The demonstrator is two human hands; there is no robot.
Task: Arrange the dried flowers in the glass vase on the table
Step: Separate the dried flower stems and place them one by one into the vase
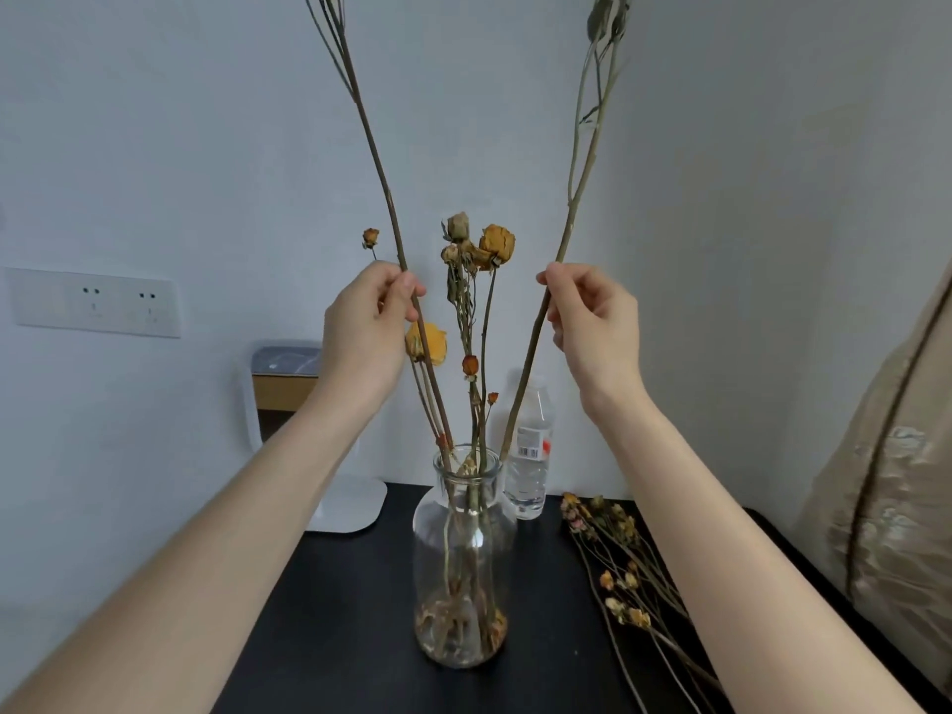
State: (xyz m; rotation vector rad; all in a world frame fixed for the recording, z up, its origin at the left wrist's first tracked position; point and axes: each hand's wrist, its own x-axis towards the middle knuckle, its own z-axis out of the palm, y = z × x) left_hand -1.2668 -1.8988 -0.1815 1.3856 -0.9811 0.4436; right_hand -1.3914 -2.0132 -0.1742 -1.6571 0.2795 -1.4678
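Note:
A clear glass vase (463, 559) stands on the black table (335, 636), with several dried orange and tan roses (484, 244) upright in it. Two long dried stems also rise from its neck, spread in a V. My left hand (368, 322) pinches the left tall stem (378, 167) between thumb and fingers. My right hand (592, 316) pinches the right tall stem (574, 177), whose leafy top leaves the frame. Both hands are well above the vase mouth. A bundle of loose dried flowers (615, 564) lies on the table right of the vase.
A clear plastic water bottle (530, 456) stands just behind the vase on the right. A white stand (345, 507) sits at the table's back left. A wall socket panel (95, 304) is on the left wall. Beige fabric (886, 481) hangs at the right edge.

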